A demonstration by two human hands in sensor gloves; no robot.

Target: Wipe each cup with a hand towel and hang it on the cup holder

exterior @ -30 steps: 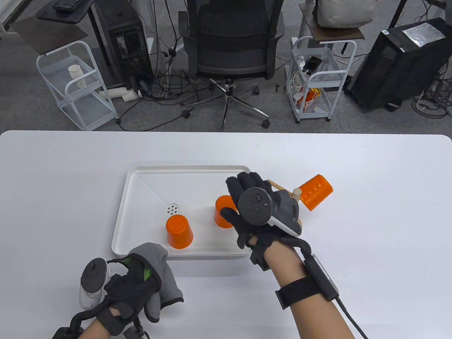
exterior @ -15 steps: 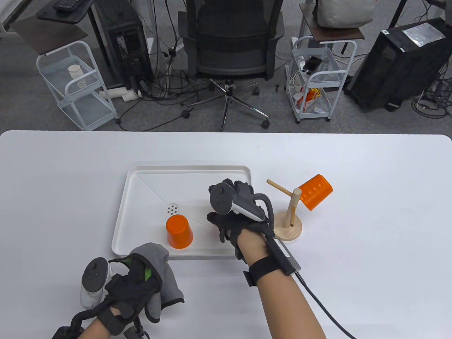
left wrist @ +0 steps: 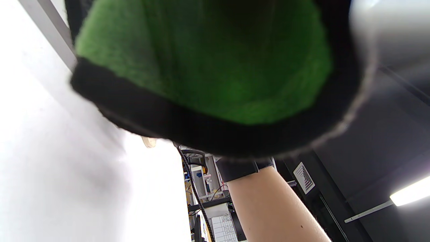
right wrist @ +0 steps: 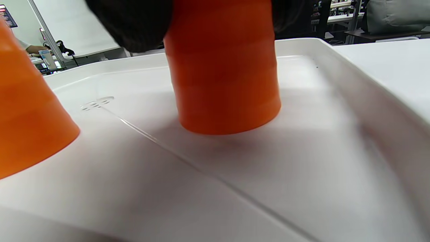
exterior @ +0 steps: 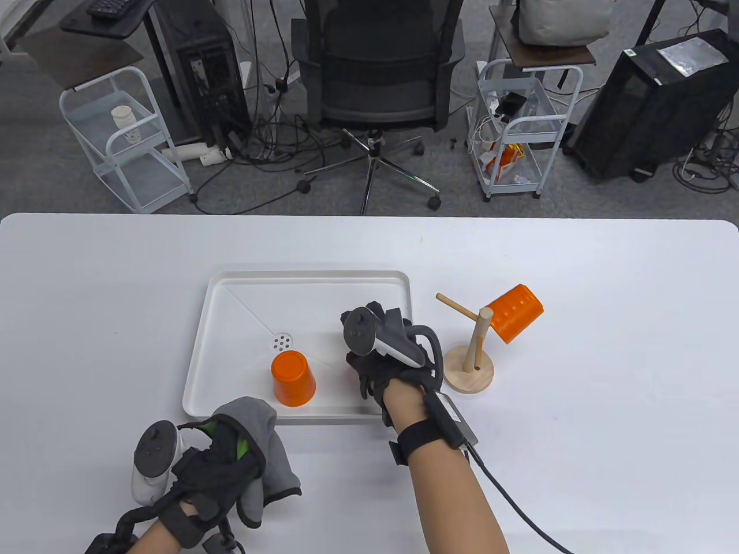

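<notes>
My right hand (exterior: 362, 359) reaches into the white tray (exterior: 312, 277) and grips an upside-down orange cup (right wrist: 225, 84) from above. In the table view the hand and its tracker hide that cup almost wholly. The cup's rim sits at or just above the tray floor. A second upside-down orange cup (exterior: 293, 378) stands in the tray to the left, apart from the hand. A third orange cup (exterior: 514, 314) hangs on a peg of the wooden cup holder (exterior: 476, 352). My left hand (exterior: 228, 464) holds a grey and green towel (exterior: 271, 456) at the table's front left.
The cup holder stands just right of the tray, with one bare peg (exterior: 456, 306) pointing left. The tray has a drain (exterior: 282, 343) near its middle. An office chair (exterior: 378, 75) and wire carts stand beyond the table's far edge.
My right hand has come back from the cup holder to the cup in the tray and closed round it. The left hand and towel have not moved.
</notes>
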